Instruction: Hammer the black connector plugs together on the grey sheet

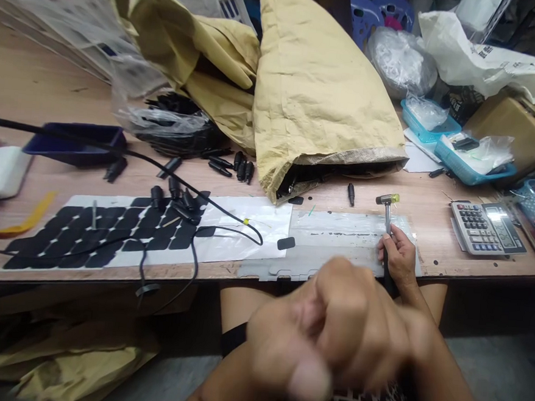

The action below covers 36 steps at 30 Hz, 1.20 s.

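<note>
My right hand (400, 255) grips the handle of a small mallet (387, 218) at the front edge of the table. The mallet's head has one dark face and one yellow face, and it points up over a clear plastic sheet. Close to the camera, my left hand (336, 327) is raised in front of my body and slightly blurred. Its fingers are curled into the palm; what they hold, if anything, is hidden. Beyond the hands, a dark tapered plastic piece (351, 195) lies on the table by the mouth of a large tan sack (321, 88).
Black rounded patches (110, 229) lie on white sheets at left, crossed by black cables (190, 189). More tapered pieces (245, 167) are scattered near a dark blue tray (76, 143). At right are a calculator (488, 227), blue baskets (474, 166) and a cardboard box (520, 129).
</note>
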Each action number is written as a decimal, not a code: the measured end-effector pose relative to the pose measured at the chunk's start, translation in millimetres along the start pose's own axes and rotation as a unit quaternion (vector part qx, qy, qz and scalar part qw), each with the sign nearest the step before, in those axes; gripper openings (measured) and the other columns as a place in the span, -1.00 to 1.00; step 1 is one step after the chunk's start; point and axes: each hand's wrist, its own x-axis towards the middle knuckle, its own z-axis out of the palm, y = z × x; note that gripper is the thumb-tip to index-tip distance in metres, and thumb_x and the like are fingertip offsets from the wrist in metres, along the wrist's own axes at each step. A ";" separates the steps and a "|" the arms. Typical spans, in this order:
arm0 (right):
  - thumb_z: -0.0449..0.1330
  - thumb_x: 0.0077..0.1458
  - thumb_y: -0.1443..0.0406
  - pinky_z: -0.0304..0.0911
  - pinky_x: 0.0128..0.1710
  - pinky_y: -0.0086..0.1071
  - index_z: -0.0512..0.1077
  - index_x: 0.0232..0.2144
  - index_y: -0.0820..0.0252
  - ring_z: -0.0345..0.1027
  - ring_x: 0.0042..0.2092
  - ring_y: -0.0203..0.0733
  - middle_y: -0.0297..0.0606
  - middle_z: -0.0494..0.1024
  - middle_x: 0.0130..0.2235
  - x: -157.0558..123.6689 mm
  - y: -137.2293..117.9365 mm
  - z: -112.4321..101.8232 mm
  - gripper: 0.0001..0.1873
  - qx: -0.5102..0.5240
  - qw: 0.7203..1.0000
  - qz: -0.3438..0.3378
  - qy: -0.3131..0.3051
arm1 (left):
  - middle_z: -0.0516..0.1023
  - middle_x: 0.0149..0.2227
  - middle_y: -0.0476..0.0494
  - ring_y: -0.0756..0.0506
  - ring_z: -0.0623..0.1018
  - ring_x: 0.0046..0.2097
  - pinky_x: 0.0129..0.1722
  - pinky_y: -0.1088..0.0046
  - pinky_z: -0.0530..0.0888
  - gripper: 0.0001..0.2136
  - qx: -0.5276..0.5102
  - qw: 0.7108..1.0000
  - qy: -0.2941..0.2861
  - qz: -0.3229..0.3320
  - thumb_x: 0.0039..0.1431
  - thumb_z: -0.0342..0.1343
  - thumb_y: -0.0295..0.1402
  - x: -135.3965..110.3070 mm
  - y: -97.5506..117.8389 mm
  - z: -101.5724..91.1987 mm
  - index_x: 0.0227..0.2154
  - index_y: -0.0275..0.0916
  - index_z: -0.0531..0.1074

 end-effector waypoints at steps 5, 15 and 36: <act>0.21 0.12 0.14 0.19 -0.67 -0.50 0.39 0.02 0.26 0.22 -0.63 -0.38 -0.46 0.41 -0.53 0.3 -1.7 1.1 -0.54 0.001 1.000 -0.002 -0.006 | 0.12 -0.76 0.08 0.03 0.16 -0.66 -0.55 0.40 0.18 -0.69 0.128 0.971 0.191 -0.060 -0.09 0.14 -0.21 34.9 -32.4 -49.6 -0.72 -0.18 0.16; 0.20 0.14 0.15 0.17 -0.69 -0.51 0.38 0.04 0.26 0.22 -0.63 -0.39 -0.45 0.41 -0.52 0.2 -2.1 2.0 -0.53 0.002 1.000 -0.008 -0.009 | 0.51 -0.24 -0.19 -0.26 0.49 -0.11 -0.16 0.25 0.38 -0.74 0.654 0.652 0.359 -0.134 0.07 0.19 -0.08 132.2 -91.4 -144.5 -0.38 -0.16 0.37; 0.19 0.18 0.14 0.18 -0.64 -0.48 0.42 0.11 0.24 0.22 -0.62 -0.38 -0.43 0.42 -0.50 -10.3 -9.9 -4.4 -0.51 -0.040 0.996 0.006 -0.075 | 0.53 -0.28 -0.05 -0.16 0.43 -0.11 -0.04 0.27 0.31 -0.86 0.663 0.735 0.130 -0.058 0.06 0.29 -0.25 78.0 -92.4 -161.1 -0.31 -0.11 0.56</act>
